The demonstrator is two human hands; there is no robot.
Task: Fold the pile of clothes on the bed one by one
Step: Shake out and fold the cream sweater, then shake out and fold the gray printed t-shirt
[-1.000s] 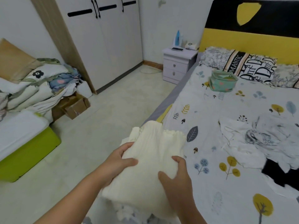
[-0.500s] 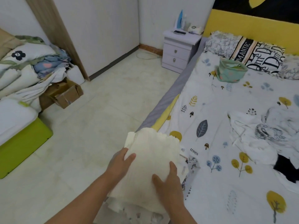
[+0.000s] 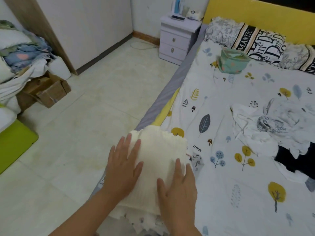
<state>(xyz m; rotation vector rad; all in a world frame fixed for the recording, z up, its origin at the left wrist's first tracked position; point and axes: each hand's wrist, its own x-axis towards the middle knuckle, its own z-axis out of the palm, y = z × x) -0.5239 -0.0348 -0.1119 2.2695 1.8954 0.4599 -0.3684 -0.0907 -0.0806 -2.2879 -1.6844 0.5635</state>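
**Both hands flat on folded cream knit at bed edge**

Left hand (image 3: pixel 123 169) lay on the cream knit garment (image 3: pixel 158 160), fingers straight and spread wide, palm down. Right hand (image 3: pixel 179 186) likewise flat on it, fingers extended, nothing gripped. The garment sat folded at the near left edge of the bed (image 3: pixel 221 193), on top of another patterned piece. The unfolded pile (image 3: pixel 272 128), white printed cloth over black, lay well apart to the right. Green pouch (image 3: pixel 232 63) sat near the pillows (image 3: pixel 252 41).

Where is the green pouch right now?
In the head view, the green pouch sits at the far right on the bed sheet, just in front of the lettered pillow.
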